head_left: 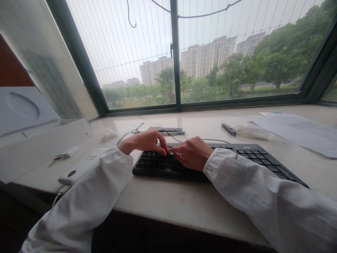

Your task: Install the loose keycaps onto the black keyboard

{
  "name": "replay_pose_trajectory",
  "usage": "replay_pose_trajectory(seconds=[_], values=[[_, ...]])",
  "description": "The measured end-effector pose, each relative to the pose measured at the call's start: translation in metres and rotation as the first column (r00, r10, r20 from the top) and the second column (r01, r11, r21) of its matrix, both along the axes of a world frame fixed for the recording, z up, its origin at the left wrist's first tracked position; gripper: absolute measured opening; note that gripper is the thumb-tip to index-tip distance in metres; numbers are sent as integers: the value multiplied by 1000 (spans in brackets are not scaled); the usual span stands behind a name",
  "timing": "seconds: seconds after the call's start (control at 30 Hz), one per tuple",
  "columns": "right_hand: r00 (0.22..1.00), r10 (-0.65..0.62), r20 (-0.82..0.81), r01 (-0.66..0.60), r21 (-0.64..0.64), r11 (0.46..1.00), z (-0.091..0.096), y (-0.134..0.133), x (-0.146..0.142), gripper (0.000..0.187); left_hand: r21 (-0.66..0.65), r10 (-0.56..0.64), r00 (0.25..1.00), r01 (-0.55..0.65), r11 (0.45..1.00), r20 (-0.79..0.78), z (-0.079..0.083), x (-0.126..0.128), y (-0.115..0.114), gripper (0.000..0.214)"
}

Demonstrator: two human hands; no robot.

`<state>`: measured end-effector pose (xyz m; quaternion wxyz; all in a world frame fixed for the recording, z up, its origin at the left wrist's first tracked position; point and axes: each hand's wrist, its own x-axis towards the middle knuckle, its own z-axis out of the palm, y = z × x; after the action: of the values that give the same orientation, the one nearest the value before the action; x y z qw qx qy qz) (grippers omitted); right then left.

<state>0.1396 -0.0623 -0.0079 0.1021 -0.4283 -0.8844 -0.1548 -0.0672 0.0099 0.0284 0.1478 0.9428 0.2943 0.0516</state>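
A black computer keyboard [195, 175] lies on the pale stone sill, slanting away to the right. Over its left half my left hand [149, 140] comes in from the left, thumb and index finger curled into a pinch. My right hand [194, 151] reaches in from the right, its fingertips meeting those of my left just above the keys. Whatever may be between the fingertips is too small to make out. Several keyboard positions near my hands look like bare sockets. Behind my hands, dark strips resembling rows of keycaps [171, 131] rest beside a thin black cable [126, 135].
A white power bank [84, 167] with a cable lies at the left, near a small white item [70, 151] and a large white box [44, 147]. Beyond the keyboard are a small black tool [228, 129], a clear plastic wrapper [251, 132] and paper sheets [300, 130].
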Motion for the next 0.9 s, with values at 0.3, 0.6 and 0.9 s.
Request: replay_pose_trajectory(seconds=[0.3, 0.6, 0.9], values=[[1000, 6, -10, -5, 22, 1000, -1, 1, 1, 36, -3, -12, 1000, 12, 1000, -1, 1, -1, -1, 27], [1000, 18, -8, -18, 11, 1000, -3, 3, 2, 39, 10, -10, 1000, 10, 1000, 8, 2, 0, -2, 26], [999, 40, 15, -40, 19, 999, -2, 4, 3, 39, -17, 19, 999, -19, 1000, 28, -2, -1, 2, 29]])
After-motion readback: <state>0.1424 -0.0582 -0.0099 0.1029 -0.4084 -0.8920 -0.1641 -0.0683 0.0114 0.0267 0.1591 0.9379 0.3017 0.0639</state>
